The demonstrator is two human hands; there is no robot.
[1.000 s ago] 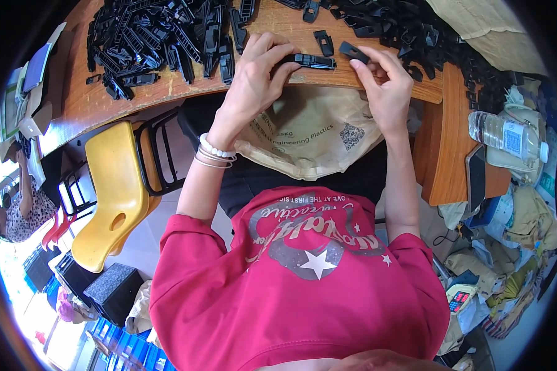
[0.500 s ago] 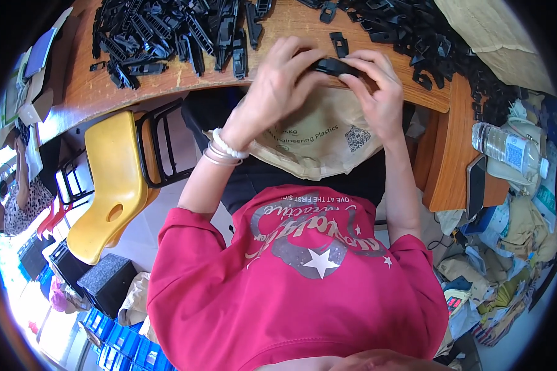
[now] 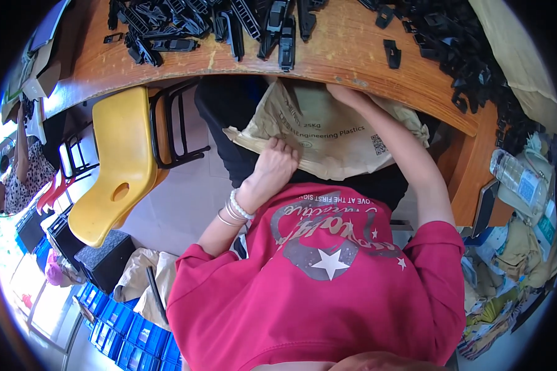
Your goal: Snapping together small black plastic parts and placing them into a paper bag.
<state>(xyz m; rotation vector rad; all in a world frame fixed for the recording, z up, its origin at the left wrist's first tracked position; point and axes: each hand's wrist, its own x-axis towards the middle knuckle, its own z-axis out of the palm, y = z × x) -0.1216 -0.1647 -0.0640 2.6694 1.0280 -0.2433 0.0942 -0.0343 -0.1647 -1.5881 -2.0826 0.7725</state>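
Note:
An open tan sack [image 3: 334, 154] with printing on it lies across my lap, under the table's front edge. My left hand [image 3: 275, 166] has its fingers curled over the sack's near left rim, gripping it. At the far side of the sack, my right hand [image 3: 343, 94] reaches in below the table edge, its fingers hidden. On the wooden table lie many long black plastic parts [image 3: 286, 46] at the left. A single small black clip [image 3: 392, 54] rests apart on the right, near a heap of similar black pieces [image 3: 458, 62].
A yellow chair [image 3: 120, 161] stands at my left, beside stacked blue bins [image 3: 127, 328] and a dark box [image 3: 105, 256]. On the right are a clear plastic bottle [image 3: 517, 176], a phone [image 3: 486, 207] and piled bags. Another person [image 3: 21, 173] is at the far left.
Both hands came down from the table edge, and the black part they held is out of sight. My left hand took the sack's rim; my right went into the sack.

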